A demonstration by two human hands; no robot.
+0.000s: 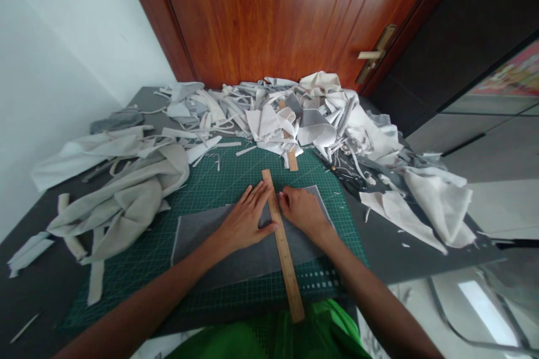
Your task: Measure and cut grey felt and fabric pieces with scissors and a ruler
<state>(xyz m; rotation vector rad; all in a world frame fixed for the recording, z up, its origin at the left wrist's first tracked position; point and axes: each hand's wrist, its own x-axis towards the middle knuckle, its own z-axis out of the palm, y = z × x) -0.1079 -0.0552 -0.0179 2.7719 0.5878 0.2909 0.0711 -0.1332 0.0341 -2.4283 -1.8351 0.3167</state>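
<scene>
A grey fabric rectangle [219,241] lies flat on a green cutting mat [202,185]. A long wooden ruler [286,258] runs across the fabric from far to near. My left hand [246,219] lies flat with fingers stretched out, pressing on the ruler's left edge and the fabric. My right hand [301,210] sits just right of the ruler with its fingers curled at the ruler's edge; what they pinch is too small to make out.
A heap of white and grey fabric scraps [295,118] fills the table's far side. Beige cloth [126,196] lies at the left, white pieces [438,207] at the right. A second wooden ruler [290,157] pokes from the heap. Scissors [351,179] rest right of the mat. A wooden door [273,11] stands behind.
</scene>
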